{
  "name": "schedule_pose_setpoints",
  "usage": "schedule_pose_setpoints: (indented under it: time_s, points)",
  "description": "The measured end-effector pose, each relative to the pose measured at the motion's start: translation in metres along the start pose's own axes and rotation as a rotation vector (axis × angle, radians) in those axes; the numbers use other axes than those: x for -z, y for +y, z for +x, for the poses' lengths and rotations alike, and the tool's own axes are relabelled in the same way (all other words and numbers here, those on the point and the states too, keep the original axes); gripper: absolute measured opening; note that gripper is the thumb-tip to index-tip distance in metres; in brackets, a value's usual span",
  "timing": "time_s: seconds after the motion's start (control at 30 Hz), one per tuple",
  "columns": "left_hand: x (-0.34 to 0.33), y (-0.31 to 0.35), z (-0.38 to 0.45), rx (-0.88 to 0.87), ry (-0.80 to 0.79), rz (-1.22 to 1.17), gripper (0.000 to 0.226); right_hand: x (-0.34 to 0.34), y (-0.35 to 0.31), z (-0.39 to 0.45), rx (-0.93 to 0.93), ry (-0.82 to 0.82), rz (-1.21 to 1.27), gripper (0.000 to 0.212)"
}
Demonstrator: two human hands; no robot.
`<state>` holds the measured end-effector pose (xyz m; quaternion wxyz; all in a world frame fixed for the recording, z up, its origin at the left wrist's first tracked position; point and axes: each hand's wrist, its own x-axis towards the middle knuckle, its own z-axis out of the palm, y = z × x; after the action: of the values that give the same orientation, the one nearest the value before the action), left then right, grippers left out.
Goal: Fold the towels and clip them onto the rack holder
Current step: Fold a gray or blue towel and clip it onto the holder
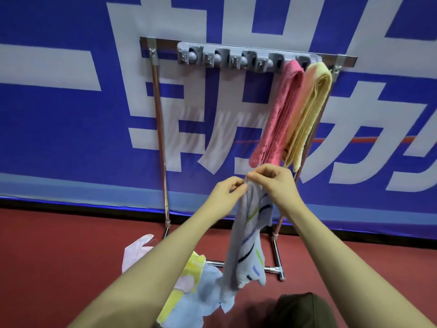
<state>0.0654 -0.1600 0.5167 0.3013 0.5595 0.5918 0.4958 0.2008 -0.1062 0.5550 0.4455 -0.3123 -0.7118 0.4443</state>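
Note:
A grey-blue towel (248,245) with green, blue and dark stripes hangs down in front of me, bunched lengthwise. My left hand (227,194) and my right hand (274,181) both pinch its top edge, close together. Above, the grey clip holder (227,58) is fixed on the metal rack (159,114). A folded pink towel (279,114) and a folded yellow towel (309,114) hang clipped at the holder's right end. The clips to their left hold nothing.
On the red floor (59,256) at the rack's foot lies a pile of loose towels: pale pink (137,252), yellow-patterned (186,280) and light blue (208,294). A blue-and-white banner wall (71,114) stands behind the rack. A dark green cloth (302,311) shows at the bottom edge.

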Motion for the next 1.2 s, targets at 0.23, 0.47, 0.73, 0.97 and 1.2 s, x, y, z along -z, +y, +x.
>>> schedule_pose_setpoints:
  time_s: [0.23, 0.47, 0.73, 0.97, 1.2]
  points:
    - [-0.001, 0.029, 0.002, -0.048, 0.171, -0.252, 0.011, 0.012, 0.004, -0.005, -0.034, 0.019, 0.089, 0.003]
    - [0.025, 0.048, 0.015, -0.091, 0.302, -0.279, 0.015, 0.017, 0.026, -0.017, -0.204, -0.125, 0.090, 0.003]
    - [0.060, 0.024, 0.005, -0.014, 0.476, -0.130, 0.016, 0.006, 0.014, -0.013, -0.185, 0.217, 0.306, 0.006]
    - [0.068, 0.002, -0.012, 0.036, 0.228, 0.116, 0.022, -0.008, -0.018, 0.006, -0.015, 0.262, 0.229, 0.004]
    - [0.054, 0.019, -0.009, -0.053, 0.061, 0.073, 0.015, -0.033, -0.037, 0.017, 0.049, 0.160, 0.137, 0.008]
